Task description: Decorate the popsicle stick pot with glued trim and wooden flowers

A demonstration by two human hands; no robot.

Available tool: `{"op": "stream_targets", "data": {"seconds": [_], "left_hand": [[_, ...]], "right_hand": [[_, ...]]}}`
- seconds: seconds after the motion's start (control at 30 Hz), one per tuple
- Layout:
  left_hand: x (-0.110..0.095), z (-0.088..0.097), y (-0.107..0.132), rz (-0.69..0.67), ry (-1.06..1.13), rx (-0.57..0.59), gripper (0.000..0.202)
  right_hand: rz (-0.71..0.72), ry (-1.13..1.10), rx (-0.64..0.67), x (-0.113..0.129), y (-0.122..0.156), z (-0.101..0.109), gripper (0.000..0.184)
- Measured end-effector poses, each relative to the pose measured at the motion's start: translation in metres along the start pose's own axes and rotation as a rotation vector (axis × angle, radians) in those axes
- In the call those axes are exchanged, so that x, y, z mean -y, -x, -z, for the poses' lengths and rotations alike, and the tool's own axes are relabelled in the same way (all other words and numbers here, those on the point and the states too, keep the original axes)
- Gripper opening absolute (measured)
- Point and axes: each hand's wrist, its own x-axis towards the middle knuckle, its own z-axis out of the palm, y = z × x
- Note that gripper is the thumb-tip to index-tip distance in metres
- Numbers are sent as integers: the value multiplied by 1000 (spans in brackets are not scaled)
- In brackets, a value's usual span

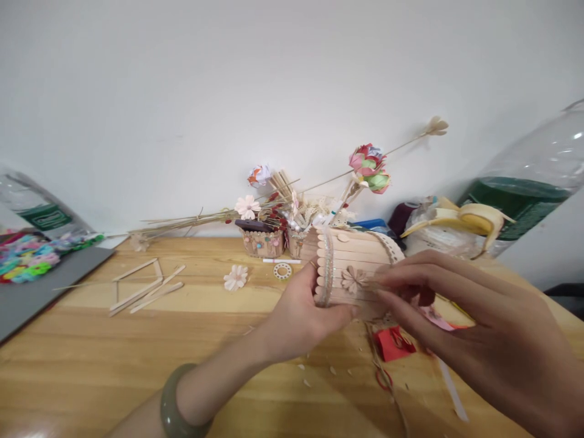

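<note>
A round container made of wooden craft sticks (335,261) lies tilted on its side above the table. My left hand (301,310) is closed around its scalloped end, thumb along the lower side, other fingers mostly hidden. Glittery cord (327,264) circles that end, and lace trim (390,246) runs round the other. On the side facing me sits a small brownish flower of thin petals (353,280). My right hand (424,289) pinches thumb and fingers together at the flower's right edge; what lies between the fingertips is too small to make out.
Decorated small baskets (262,243) with paper flowers (367,164) stand by the wall. Loose craft sticks (148,292), a pale flower (236,277) and a wooden ring (282,271) lie left. Red paper (395,345), peeled banana (479,219) and a large bottle (524,182) are right.
</note>
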Motion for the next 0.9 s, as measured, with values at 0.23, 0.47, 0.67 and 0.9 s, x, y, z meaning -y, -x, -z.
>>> {"op": "stream_targets", "data": {"seconds": [0.23, 0.47, 0.67, 0.9], "left_hand": [[-2, -2, 0, -19, -7, 8, 46], [-2, -1, 1, -24, 6, 25, 44], [-2, -2, 2, -27, -23, -5, 44], [-1, -2, 2, -41, -19, -11, 45]], "right_hand": [[46, 52, -72, -3, 5, -8, 7], [36, 37, -70, 0, 3, -6, 9], [12, 54, -71, 2, 1, -7, 9], [29, 63, -85, 1, 0, -8, 8]]}}
